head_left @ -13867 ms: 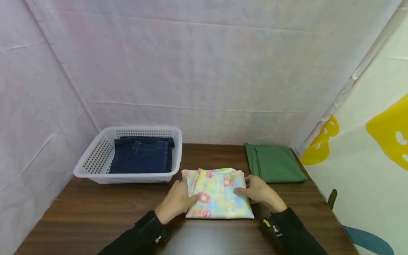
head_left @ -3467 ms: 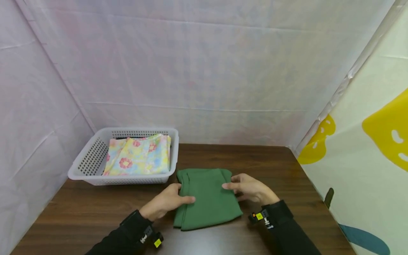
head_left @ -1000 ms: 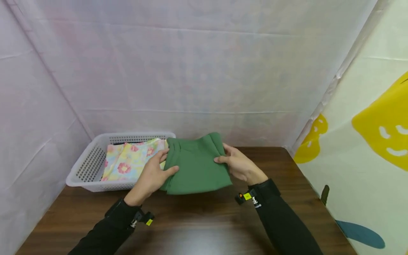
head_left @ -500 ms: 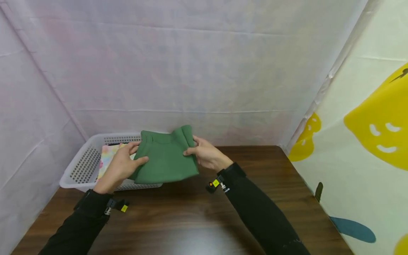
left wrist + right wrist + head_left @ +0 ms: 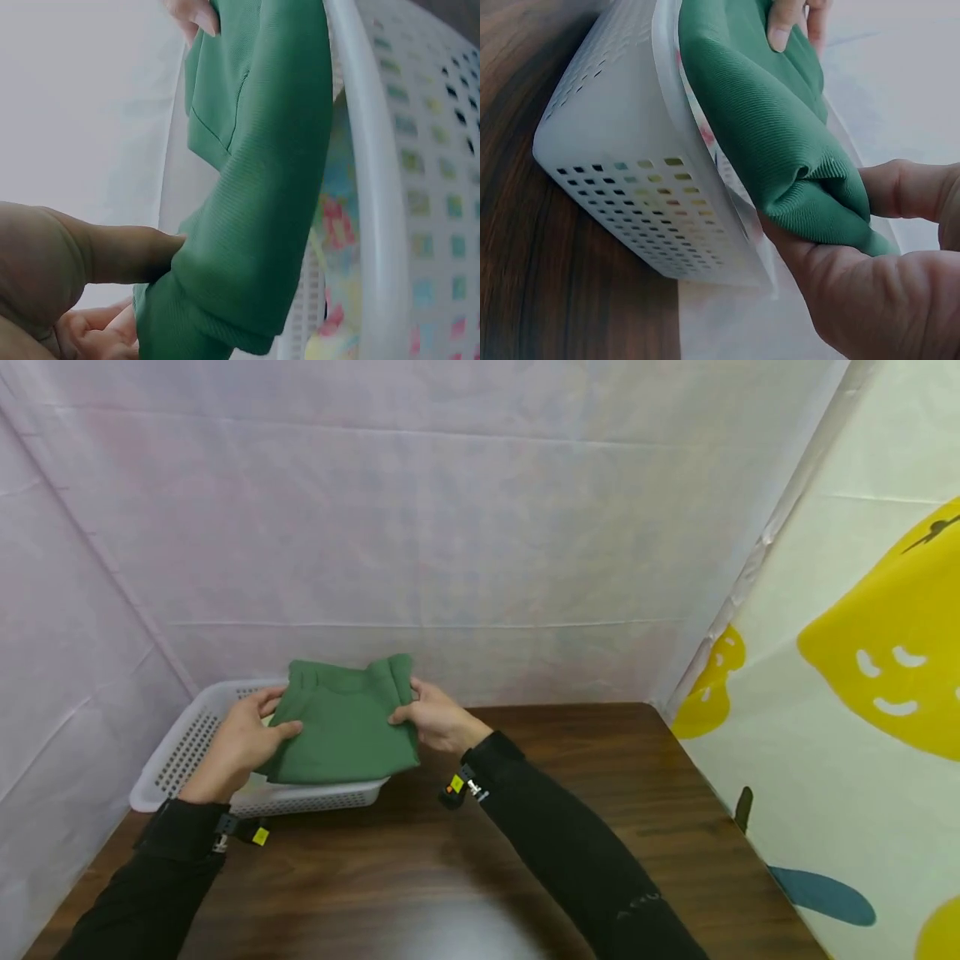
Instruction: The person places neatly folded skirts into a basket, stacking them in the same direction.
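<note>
A folded green garment [image 5: 341,727] is held level over the white plastic basket [image 5: 315,802] by both hands. My left hand [image 5: 243,739] grips its left edge, thumb on top and fingers beneath. On the opposite edge, my right hand [image 5: 442,718] pinches the folded layers between thumb and fingers, as the right wrist view shows. Beneath the green cloth, the floral fabric [image 5: 337,225] lies inside the basket, seen in the left wrist view past the rim. From the head view the green garment hides most of the basket's inside.
The basket stands at the back left of the brown wooden table [image 5: 525,827], near the white cloth wall [image 5: 450,527]. To the right hangs a pale sheet with yellow shapes [image 5: 892,635], beyond the table's right edge.
Over the last second both hands have carried the green garment left, from beside the basket to above it. Earlier, the floral fabric went from the table into the basket, over the folded jeans.
</note>
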### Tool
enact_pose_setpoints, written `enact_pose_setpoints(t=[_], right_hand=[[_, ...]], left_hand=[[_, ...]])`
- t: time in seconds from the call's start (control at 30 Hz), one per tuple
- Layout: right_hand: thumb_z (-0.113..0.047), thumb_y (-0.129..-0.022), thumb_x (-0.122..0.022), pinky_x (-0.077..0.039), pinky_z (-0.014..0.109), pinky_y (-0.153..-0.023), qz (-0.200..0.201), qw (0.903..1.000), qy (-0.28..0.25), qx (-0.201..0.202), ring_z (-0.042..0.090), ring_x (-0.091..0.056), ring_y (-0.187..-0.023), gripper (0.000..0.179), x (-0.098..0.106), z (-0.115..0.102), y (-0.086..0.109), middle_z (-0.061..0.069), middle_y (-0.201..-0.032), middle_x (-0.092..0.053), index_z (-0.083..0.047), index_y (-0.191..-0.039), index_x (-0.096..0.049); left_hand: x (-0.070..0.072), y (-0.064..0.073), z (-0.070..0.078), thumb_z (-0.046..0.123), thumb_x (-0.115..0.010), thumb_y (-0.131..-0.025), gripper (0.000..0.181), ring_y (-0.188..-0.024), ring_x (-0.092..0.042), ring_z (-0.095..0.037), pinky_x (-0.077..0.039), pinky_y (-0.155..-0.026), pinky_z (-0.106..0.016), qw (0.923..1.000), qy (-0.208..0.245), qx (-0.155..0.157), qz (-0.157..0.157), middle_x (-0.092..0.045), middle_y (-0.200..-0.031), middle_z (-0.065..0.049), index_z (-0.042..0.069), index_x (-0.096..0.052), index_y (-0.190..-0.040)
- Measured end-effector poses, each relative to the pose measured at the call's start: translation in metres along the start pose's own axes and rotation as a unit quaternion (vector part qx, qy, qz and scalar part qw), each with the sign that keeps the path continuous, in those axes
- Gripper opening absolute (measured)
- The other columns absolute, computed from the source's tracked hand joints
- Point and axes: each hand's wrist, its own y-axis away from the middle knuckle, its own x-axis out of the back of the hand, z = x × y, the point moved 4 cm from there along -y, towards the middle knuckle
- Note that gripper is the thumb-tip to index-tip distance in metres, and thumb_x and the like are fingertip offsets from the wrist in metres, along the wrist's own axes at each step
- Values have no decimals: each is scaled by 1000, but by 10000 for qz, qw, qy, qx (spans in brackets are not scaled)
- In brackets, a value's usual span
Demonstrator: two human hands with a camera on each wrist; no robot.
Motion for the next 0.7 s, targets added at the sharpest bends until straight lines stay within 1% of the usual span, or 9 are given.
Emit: enact_pose_setpoints(t=[0.2, 0.3, 0.33, 0.4, 0.47, 0.53, 0.6, 0.63, 0.7], right_hand=[[21, -108, -50, -46, 76, -131, -38, 9998, -182, 9, 51, -51, -164, 90, -15, 3, -16, 25, -178, -50, -21, -185, -29], [21, -108, -51, -43, 76, -134, -68, 9997, -218, -88, 43, -59, -158, 95, -24, 7, -22, 22, -182, -47, -24, -187, -23], [20, -108, -52, -42, 76, -135, -66, 9996, -219, -149, 37, -66, -149, 97, -26, 9, -23, 21, -182, -47, -25, -188, -20], [18, -108, -54, -40, 77, -136, -57, 9994, -166, -292, 22, -73, -114, 100, -30, 11, -24, 21, -182, -47, -26, -189, -16], [14, -110, -56, -38, 78, -136, -59, 9991, -55, -425, 11, -60, -81, 99, -33, 13, -24, 23, -180, -49, -27, -190, -13], [9, -113, -57, -37, 76, -137, -106, 9984, 107, -540, 11, -41, -69, 96, -34, 15, -23, 26, -179, -49, -24, -190, -11], [5, -115, -56, -37, 71, -140, -167, 9976, 309, -597, 14, -62, -83, 91, -34, 16, -21, 29, -184, -42, -19, -190, -8], [4, -117, -55, -37, 68, -141, -176, 9971, 426, -609, 20, -73, -100, 89, -34, 16, -20, 30, -186, -38, -16, -190, -7], [4, -118, -57, -38, 61, -143, -137, 9956, 696, -613, 35, -70, -145, 89, -31, 15, -16, 30, -189, -31, -10, -189, -5]], left_hand=[[16, -7, -10, 8, -58, -122, 79, -159, -43, -68, -56, -119, -74, 10000, -22, 89, 14, -28, -183, -45, -7, -12, -184], [22, -5, -18, 5, -58, -121, 78, -160, -44, -67, -56, -119, -75, 9998, 70, 142, 109, -30, -182, -44, -8, -14, -184], [23, -4, -20, 4, -58, -121, 77, -159, -44, -67, -56, -119, -76, 9997, 94, 154, 150, -30, -182, -44, -8, -14, -183], [26, -1, -24, 3, -57, -120, 77, -160, -43, -68, -56, -119, -76, 9995, 89, 190, 224, -31, -181, -45, -8, -15, -183], [29, 0, -29, 2, -58, -120, 77, -159, -42, -69, -55, -119, -76, 9993, 73, 217, 306, -31, -181, -46, -9, -15, -183], [30, 2, -33, 1, -58, -119, 77, -159, -42, -70, -56, -118, -77, 9989, 80, 268, 386, -31, -180, -47, -9, -15, -183], [31, 3, -38, 0, -57, -119, 77, -159, -42, -71, -55, -118, -77, 9986, 86, 340, 408, -29, -180, -47, -9, -15, -183], [30, 3, -40, 0, -58, -119, 77, -159, -42, -71, -55, -118, -77, 9985, 33, 364, 406, -29, -180, -48, -10, -16, -182], [27, 3, -43, 2, -59, -119, 77, -160, -38, -72, -52, -120, -79, 9984, -160, 441, 304, -27, -180, -49, -10, -17, -182]])
